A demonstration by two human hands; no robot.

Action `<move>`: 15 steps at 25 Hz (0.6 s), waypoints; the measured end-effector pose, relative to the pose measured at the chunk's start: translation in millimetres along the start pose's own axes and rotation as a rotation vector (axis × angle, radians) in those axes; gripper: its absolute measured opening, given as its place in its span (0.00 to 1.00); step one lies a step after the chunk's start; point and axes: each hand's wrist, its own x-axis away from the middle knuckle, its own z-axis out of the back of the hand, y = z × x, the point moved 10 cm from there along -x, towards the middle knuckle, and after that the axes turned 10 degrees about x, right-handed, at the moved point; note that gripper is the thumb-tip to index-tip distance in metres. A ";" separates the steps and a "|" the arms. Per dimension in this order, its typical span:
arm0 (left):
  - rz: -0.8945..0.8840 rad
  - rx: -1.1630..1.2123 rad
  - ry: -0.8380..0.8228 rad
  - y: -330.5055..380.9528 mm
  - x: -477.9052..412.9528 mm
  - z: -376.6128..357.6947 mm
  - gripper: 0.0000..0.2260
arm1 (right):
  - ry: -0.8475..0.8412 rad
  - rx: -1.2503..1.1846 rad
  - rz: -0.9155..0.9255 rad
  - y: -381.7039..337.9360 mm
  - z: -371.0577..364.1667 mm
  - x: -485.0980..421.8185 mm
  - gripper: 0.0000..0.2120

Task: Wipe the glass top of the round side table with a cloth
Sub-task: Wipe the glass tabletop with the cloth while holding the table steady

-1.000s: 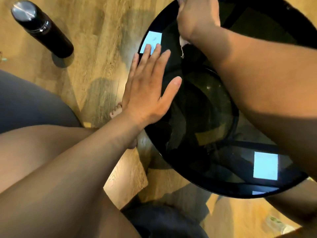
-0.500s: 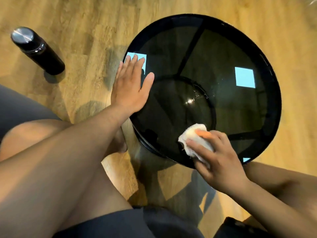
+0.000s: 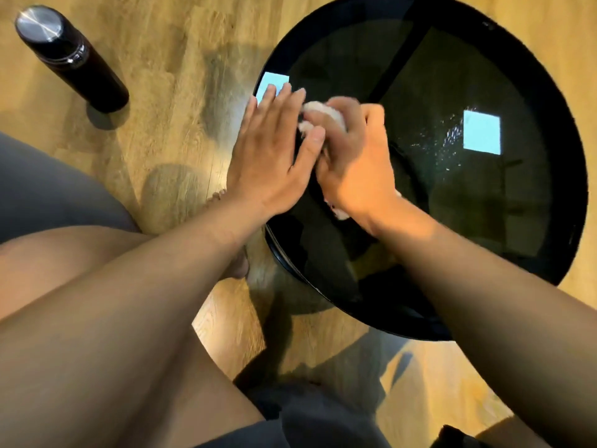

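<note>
Glass table top (image 3: 452,205), left edge: left hand (image 3: 271,150) pressed flat, fingers straight; right hand (image 3: 352,163) clutching blurred, half-hidden cloth (image 3: 319,109)

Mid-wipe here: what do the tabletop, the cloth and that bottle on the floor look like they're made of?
Tabletop: dark tinted glass, glossy; it mirrors bright squares and shows frame bars beneath. Cloth: soft white fabric, bunched, likely cotton. Bottle: dark gloss body, brushed metal cap; probably steel.

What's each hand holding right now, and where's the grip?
Right hand grips the white cloth, bunched under its curled fingers. Left hand holds nothing, resting flat on the glass top.
</note>
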 end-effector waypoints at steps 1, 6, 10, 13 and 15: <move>0.000 0.004 0.000 -1.0 -0.9 -0.2 0.30 | -0.020 0.023 -0.049 5.5 -9.3 -30.5 0.16; -0.004 -0.007 -0.005 -2.5 0.8 -3.6 0.29 | -0.209 0.142 -0.142 53.7 -40.2 -142.6 0.15; 0.014 0.069 0.049 -6.8 -1.8 1.8 0.28 | -0.413 0.106 -0.146 74.3 -74.7 -165.5 0.18; 0.054 0.067 0.053 -7.2 -1.2 4.9 0.28 | -0.123 0.089 -0.274 75.4 -39.8 -168.0 0.17; 0.085 0.093 0.088 -6.6 -2.6 10.1 0.28 | -0.024 0.034 -0.230 60.9 -17.1 -159.8 0.13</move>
